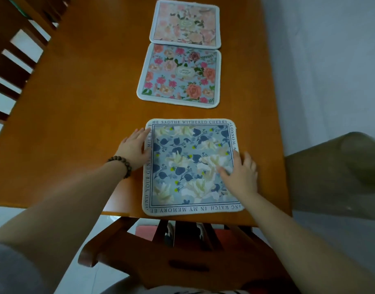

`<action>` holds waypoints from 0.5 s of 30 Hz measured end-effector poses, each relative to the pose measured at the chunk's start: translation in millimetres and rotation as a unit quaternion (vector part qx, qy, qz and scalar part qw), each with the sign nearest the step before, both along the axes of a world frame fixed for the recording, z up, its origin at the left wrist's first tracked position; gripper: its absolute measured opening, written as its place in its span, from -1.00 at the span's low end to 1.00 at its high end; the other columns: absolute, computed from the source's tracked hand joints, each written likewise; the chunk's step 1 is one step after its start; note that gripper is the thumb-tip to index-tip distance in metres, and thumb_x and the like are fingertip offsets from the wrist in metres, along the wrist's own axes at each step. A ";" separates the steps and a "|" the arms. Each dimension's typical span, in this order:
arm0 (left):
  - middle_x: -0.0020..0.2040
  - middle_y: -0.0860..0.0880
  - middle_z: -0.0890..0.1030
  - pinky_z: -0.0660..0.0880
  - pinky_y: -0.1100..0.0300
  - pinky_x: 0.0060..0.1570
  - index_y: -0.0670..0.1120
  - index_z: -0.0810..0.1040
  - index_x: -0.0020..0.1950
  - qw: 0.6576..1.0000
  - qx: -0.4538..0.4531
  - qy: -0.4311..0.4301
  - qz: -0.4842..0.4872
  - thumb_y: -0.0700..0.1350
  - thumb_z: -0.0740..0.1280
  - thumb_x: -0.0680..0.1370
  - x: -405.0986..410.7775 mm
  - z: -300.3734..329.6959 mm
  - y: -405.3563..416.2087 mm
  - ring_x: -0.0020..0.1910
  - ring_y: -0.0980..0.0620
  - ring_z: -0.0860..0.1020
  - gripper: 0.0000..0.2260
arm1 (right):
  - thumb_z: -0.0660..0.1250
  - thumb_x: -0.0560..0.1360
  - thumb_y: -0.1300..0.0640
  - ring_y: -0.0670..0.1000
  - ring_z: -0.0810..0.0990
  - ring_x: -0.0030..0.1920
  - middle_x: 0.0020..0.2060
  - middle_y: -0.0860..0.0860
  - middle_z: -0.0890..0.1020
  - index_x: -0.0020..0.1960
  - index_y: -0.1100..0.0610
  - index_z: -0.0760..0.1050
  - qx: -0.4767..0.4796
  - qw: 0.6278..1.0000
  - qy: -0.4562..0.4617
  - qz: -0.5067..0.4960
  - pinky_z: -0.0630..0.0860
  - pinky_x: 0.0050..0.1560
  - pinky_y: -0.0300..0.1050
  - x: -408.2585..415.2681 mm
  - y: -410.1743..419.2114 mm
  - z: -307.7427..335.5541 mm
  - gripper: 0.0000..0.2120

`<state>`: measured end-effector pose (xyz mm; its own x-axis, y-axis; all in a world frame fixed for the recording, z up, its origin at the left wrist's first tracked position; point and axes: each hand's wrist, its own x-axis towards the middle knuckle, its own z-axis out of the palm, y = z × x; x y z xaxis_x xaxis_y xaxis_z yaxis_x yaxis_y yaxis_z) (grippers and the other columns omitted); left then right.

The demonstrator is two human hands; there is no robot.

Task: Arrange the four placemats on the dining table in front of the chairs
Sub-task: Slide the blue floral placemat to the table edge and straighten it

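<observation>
Head view: a person squares a blue mat (192, 166) on the near edge of a wooden surface (87, 115), directly above the back of a chair (182, 251) tucked under it. The left hand (133, 149) lies flat against the mat's left border, fingers (143, 132) extended and close together; the right hand (241, 177) rests palm-down on the mat's right side, fingers (229, 171) loosely spread, pinching nothing. Farther up the surface lie a rose mat (180, 75) and, touching its far edge, a pale pink mat (185, 23). Only three mats are in view (the fourth cannot be seen). Another chair (14, 60) stands at the far left.

To finish this step well, the person would likely keep both palms flat and slide rather than lift, bringing the mat's near edge parallel to the surface's edge and centred on the chair; it already sits close to the rim, so a short push away would guard against overhang.
</observation>
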<state>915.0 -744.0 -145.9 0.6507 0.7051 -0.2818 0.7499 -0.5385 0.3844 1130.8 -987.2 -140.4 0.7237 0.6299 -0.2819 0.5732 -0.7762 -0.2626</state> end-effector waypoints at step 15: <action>0.57 -0.04 -0.12 -0.23 -0.17 0.43 0.22 -0.14 0.53 0.999 -0.036 0.025 -0.021 0.39 0.21 0.43 2.1 -9.1 -33.0 0.52 0.01 -0.18 -0.19 | 0.21 0.46 -0.33 0.14 -0.10 0.52 0.55 0.08 -0.03 0.54 -0.02 0.03 0.022 0.998 0.050 -0.017 -0.05 0.48 0.17 16.9 28.8 -14.6 -0.21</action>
<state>917.1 -777.0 -154.9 0.6634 0.6540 -0.3634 0.7462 -0.5422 0.3864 1147.7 -958.3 -155.1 0.7151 0.6184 -0.3259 0.5158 -0.7815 -0.3511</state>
